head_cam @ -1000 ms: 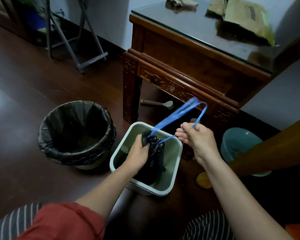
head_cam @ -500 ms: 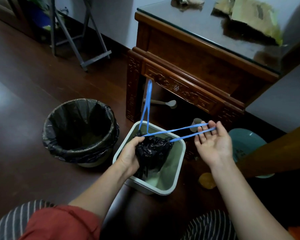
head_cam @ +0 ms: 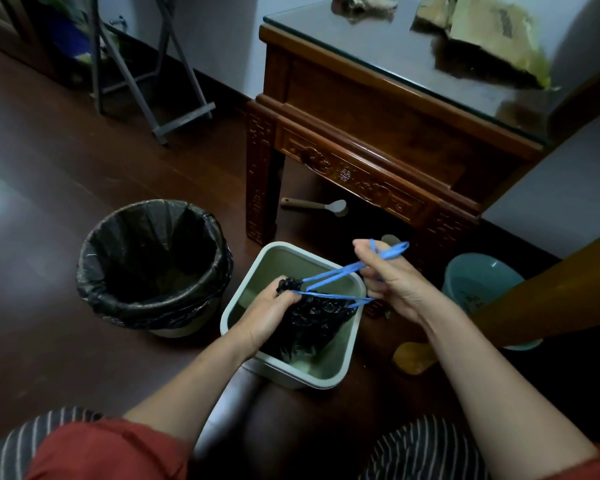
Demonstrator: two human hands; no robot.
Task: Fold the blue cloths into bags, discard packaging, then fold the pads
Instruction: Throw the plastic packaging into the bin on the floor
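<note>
With the neck of the black bin bag [head_cam: 312, 320] gripped by the left hand [head_cam: 267, 313], the blue drawstring [head_cam: 333, 273] pinched by the right hand [head_cam: 392, 282] should be pulled taut, then knotted close.

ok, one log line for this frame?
left hand: grips black bag neck | right hand: holds blue drawstring taut | bag: in square bin | round bin: lined, at left

Crinkled glossy plastic bag [head_cam: 309, 317]; carved wooden table [head_cam: 361, 168], seemingly glass-topped.
</note>
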